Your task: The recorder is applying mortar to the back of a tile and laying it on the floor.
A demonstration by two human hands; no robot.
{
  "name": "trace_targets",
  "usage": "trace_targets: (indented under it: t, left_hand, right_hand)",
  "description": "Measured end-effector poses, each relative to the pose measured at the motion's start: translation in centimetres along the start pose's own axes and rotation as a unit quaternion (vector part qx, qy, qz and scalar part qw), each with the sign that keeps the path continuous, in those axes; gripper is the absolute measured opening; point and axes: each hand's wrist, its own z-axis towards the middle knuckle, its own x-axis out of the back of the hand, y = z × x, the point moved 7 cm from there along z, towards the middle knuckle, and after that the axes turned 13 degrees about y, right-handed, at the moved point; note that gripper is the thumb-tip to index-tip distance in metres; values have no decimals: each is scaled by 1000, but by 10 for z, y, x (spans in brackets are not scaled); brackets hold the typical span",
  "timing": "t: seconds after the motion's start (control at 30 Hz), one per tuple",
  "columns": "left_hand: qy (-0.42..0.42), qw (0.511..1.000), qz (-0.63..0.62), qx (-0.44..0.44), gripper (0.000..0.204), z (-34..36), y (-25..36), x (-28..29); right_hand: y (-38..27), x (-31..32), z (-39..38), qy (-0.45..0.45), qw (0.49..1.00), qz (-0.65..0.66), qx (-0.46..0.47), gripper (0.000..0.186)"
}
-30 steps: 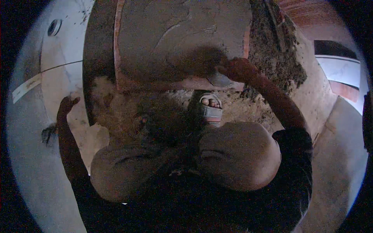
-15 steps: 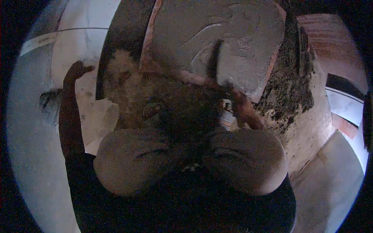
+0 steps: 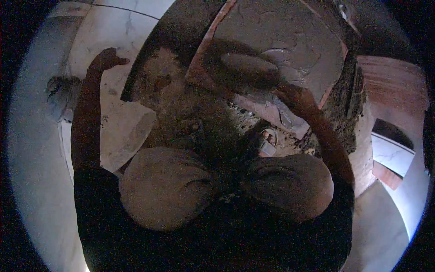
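Observation:
My right hand (image 3: 292,96) is shut on a trowel (image 3: 249,65), its blade smeared by motion. The blade is over the left part of the wet grey mortar (image 3: 312,45). That mortar coats a reddish slab (image 3: 203,45), whose bare edge shows on the left and front. My left hand (image 3: 110,60) is off to the left, beside the slab, above or on a pale marbled tile (image 3: 88,38). It is dark against the tile, with fingers apart and nothing visible in them.
Dark crumbly soil or mortar (image 3: 346,99) lines the slab's right side. My bent knees (image 3: 290,183) are close in front, with a sandalled foot (image 3: 268,141) between knee and slab. A dark bundle (image 3: 63,97) lies far left, a reddish panel (image 3: 394,86) far right.
The trowel has swung from upright to lying crosswise, and its blade has moved left over the mortar. My right forearm now shows more. The whole view has shifted and turned somewhat.

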Motion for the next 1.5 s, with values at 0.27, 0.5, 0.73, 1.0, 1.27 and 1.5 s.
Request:
trace_targets:
  t: [0.27,0.5,0.73,1.0,1.27,1.5]
  left_hand:
    - [19,993,116,-29,80,-8,22,18]
    - [-19,995,93,-4,81,-18,22,19]
    - [-57,995,73,37,96,-21,16,11]
    - [-101,990,-40,86,83,-74,44,18]
    - [-171,960,-218,37,53,-297,194,41]
    - [-142,910,-338,192,49,-431,180,54]
  right_hand:
    - [16,-5,45,-141,976,-150,76,37]
    - [72,32,133,115,984,-129,47,40]
    - [122,-15,44,-65,917,281,-278,42]
    - [178,11,-99,-18,972,-173,-158,29]
    - [85,195,-92,373,857,179,-306,37]
    - [56,134,-39,257,804,221,-488,31]
